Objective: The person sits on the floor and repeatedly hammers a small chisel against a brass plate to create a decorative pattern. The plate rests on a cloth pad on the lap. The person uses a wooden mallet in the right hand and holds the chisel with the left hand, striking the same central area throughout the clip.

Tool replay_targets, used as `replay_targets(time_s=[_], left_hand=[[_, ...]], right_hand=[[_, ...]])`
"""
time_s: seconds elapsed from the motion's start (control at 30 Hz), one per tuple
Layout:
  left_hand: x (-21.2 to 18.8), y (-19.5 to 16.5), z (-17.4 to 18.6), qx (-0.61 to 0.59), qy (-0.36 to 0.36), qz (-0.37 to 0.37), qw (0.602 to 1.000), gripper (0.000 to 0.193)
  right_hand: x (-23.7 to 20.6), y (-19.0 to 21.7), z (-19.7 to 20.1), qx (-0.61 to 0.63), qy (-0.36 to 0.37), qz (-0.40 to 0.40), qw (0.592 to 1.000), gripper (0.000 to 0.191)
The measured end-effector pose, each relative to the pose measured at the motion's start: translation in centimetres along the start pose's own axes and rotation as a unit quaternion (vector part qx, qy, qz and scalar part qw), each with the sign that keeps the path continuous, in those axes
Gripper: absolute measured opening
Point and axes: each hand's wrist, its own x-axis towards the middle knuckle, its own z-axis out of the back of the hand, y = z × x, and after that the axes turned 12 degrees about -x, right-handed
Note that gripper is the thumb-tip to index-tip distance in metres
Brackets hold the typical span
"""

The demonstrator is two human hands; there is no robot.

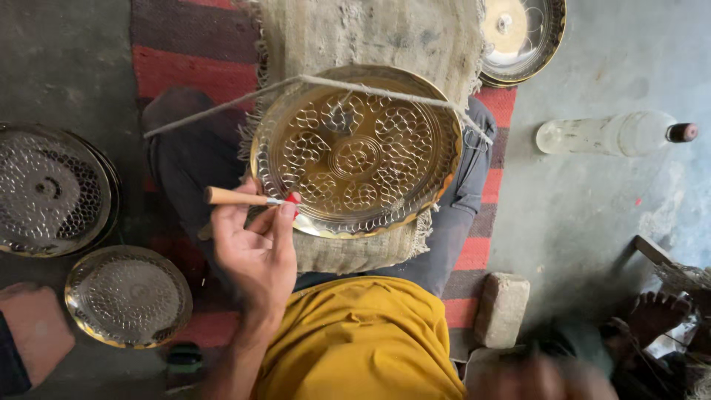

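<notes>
While seated cross-legged: left hand [255, 248] gripping wooden-handled tool [237, 197], tip at rim of engraved brass plate [355, 152] resting on burlap cloth [370, 33] over lap. Right hand [541, 378] blurred, grip indeterminate.

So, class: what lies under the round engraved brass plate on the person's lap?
Under the round engraved brass plate lies a frayed beige burlap cloth, spread over grey-trousered legs. The cloth beneath the plate's middle is covered.

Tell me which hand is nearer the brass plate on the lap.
Left. The left hand holds a wooden-handled tool at the rim of the brass plate; the right hand, blurred, is far to its lower right.
</notes>
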Motion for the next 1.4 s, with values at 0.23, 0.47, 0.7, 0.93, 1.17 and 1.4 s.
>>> replay_targets(time_s=[0.23, 0.47, 0.7, 0.93, 1.17, 1.4], left_hand=[[0.3, -0.1, -0.6, -0.028, -0.019, 0.009, 0.999, 0.048], [0.1, -2.1, -1.1, -0.097, 0.089, -0.107, 0.986, 0.052], [1.2, -3.2, -4.6, -0.165, 0.328, 0.127, 0.922, 0.043], [9.6, 0.2, -5.6, 0.143, 0.462, -0.105, 0.869, 0.043], [11.4, -0.1, -6.9, 0.25, 0.604, -0.15, 0.742, 0.042], [12.1, -0.9, -8.4, 0.336, 0.674, -0.137, 0.644, 0.049]], right_hand=[[-0.1, -1.8, 0.7, -0.169, -0.155, -0.104, 0.968, 0.016], [-4.5, 0.5, -0.3, -0.178, -0.149, -0.097, 0.968, 0.024], [-5.6, -4.1, 0.9, -0.266, -0.251, -0.337, 0.868, 0.033], [-6.4, -4.4, 4.5, -0.348, -0.368, -0.414, 0.757, 0.043], [-11.4, -2.8, 7.3, -0.168, -0.355, -0.296, 0.871, 0.04], [-10.8, -2.9, 7.8, -0.503, -0.283, -0.474, 0.665, 0.015]])
